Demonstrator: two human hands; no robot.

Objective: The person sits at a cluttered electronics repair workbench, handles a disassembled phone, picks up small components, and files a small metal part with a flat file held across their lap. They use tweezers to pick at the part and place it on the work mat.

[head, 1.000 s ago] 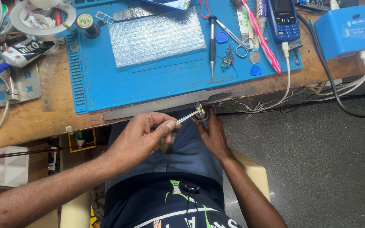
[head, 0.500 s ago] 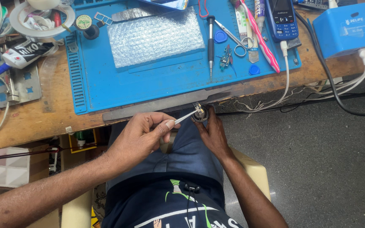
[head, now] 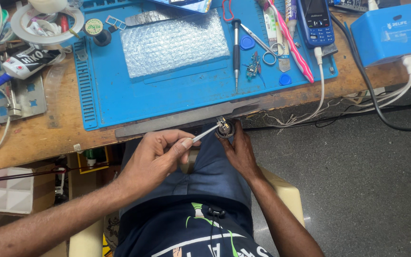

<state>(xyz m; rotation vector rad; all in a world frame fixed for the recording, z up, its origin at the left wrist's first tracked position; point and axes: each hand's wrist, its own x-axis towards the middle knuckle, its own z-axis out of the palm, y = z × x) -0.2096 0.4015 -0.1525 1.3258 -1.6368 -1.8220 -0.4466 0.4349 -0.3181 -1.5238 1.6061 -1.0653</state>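
We find a small round part (head: 225,127) held just below the worktop (head: 34,135) edge, above the person's lap. The right hand (head: 238,150) has its fingers (head: 231,138) closed around the part from below; most of the part is hidden by them, so we cannot tell its make-up beyond a dark round body with pale metal on top.

The left hand (head: 160,154) holds tweezers (head: 208,133), with thumb and forefinger pinched shut on the shaft and the other fingers curled in. The tweezer tip meets the top of the part; whether it grips anything there is too small to tell.

Directly above the hands, a long grey metal strip (head: 186,119) lies along the worktop edge. Behind it is a blue mat (head: 120,100). On the mat we note a sheet of bubble wrap (head: 174,44), a screwdriver (head: 236,50) lying lengthwise, scissors (head: 261,44) and a small circuit piece (head: 252,70) just beside them, and two blue round caps (head: 247,43). A blue phone (head: 316,21) lies at the mat's far right with a white cable (head: 322,85) plugged in. A blue box (head: 387,39) stands well right of the mat. A tape roll (head: 48,21) sits at the far left.
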